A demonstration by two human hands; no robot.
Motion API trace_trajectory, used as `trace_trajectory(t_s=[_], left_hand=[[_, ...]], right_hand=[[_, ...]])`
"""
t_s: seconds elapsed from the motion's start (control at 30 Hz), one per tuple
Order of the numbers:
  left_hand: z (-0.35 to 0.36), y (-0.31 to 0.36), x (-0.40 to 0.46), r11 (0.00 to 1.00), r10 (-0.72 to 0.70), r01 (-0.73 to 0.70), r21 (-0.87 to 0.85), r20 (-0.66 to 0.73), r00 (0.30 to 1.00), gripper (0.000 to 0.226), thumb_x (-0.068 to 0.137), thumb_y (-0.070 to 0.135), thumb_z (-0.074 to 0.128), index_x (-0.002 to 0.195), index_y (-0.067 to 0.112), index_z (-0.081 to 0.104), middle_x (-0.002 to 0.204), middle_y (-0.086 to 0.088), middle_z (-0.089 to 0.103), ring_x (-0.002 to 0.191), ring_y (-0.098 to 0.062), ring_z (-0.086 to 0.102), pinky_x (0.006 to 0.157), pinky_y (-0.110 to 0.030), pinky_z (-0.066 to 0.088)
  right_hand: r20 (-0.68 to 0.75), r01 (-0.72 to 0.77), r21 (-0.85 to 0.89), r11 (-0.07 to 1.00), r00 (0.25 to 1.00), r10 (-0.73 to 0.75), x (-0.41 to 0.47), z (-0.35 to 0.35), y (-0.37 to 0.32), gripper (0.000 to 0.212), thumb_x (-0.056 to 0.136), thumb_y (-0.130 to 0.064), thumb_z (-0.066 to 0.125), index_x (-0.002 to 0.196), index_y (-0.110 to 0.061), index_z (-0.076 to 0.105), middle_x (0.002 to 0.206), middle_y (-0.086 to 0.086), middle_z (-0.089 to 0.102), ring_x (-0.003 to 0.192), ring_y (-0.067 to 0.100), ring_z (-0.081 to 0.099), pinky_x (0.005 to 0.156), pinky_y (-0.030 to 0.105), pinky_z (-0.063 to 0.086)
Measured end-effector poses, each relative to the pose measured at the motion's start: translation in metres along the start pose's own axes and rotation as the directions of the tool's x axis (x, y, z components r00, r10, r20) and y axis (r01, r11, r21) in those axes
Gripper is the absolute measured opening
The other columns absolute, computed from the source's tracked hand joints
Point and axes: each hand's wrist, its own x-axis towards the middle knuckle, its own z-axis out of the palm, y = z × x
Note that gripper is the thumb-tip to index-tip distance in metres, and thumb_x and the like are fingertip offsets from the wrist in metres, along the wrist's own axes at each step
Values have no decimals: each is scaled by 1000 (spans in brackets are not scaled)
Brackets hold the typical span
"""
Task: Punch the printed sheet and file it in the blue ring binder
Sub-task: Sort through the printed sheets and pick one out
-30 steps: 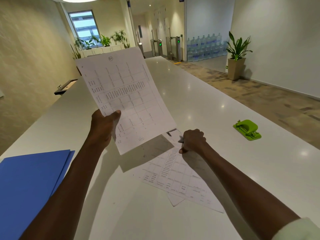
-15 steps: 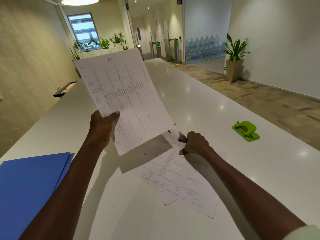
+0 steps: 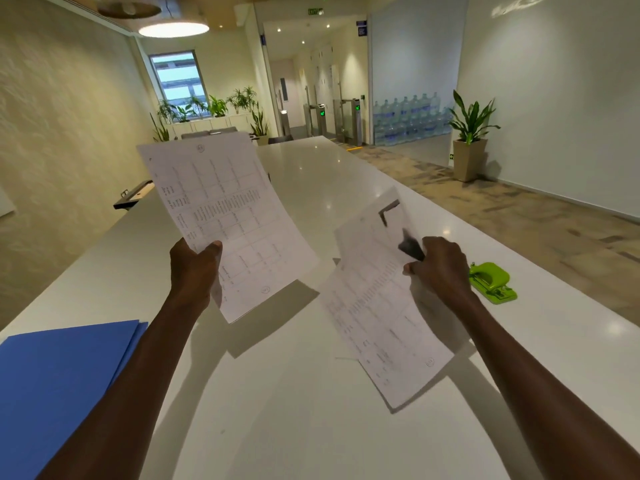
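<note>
My left hand (image 3: pixel 195 268) grips a printed sheet (image 3: pixel 225 216) by its left edge and holds it up above the white table (image 3: pixel 277 393). My right hand (image 3: pixel 438 268) pinches a second set of printed sheets (image 3: pixel 377 323) at their right edge, lifted and tilted off the table; a dark blurred thing shows by its fingers. The closed blue ring binder (image 3: pixel 59 386) lies at the near left. A green hole punch (image 3: pixel 491 281) sits on the table just right of my right hand.
The long white table runs away from me towards a far wall with plants. A potted plant (image 3: pixel 469 143) stands on the floor at the right, near stacked water bottles (image 3: pixel 408 119). A dark tray (image 3: pixel 133 199) juts from the left wall.
My right hand has lifted the printed sheets off the table and carried them right, towards the hole punch. My left hand still holds its sheet up. The camera has tilted upward.
</note>
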Motion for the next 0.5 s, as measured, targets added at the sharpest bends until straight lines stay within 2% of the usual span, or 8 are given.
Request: trace_trajectory(t_s=[0.17,0.23,0.3,0.4,0.5], left_hand=[[9,-2,0,1000,-22,22,18,-14,1000,42,93,3,57,134,12,53,129,-7,60,109,-22,58,87,-33,49],[15,1,0,999,-40,40,18,-27,999,41,92,2,57,132,10,54,125,-6,60,105,-22,57,85,-31,47],[22,3,0,998,-61,61,4,-34,998,40,92,2,57,132,7,54,120,-5,60,100,-22,56,85,-31,45],[28,6,-2,997,-71,71,-5,-10,997,38,92,2,57,130,5,55,111,-3,59,98,-23,56,85,-32,45],[31,10,-4,997,-77,78,-16,50,996,36,92,3,58,128,7,57,107,-2,63,95,-24,59,83,-33,47]], right_hand=[[-303,79,127,989,952,-37,4,-51,-13,33,73,-28,77,94,-8,62,96,15,69,85,35,62,65,32,42],[-400,161,196,967,914,-72,2,-70,-22,30,76,-28,76,95,-9,62,95,13,70,79,29,63,66,35,51],[-468,241,266,934,879,-93,-1,-89,-32,29,78,-27,76,93,-8,63,92,8,69,76,22,61,63,30,51],[-473,312,450,837,878,-73,-9,-114,-47,32,78,-26,77,102,-9,65,94,-3,65,81,15,63,61,17,50],[-349,292,692,661,936,-48,-14,-129,-63,33,77,-20,78,108,-13,66,101,-1,70,87,13,69,71,22,59]])
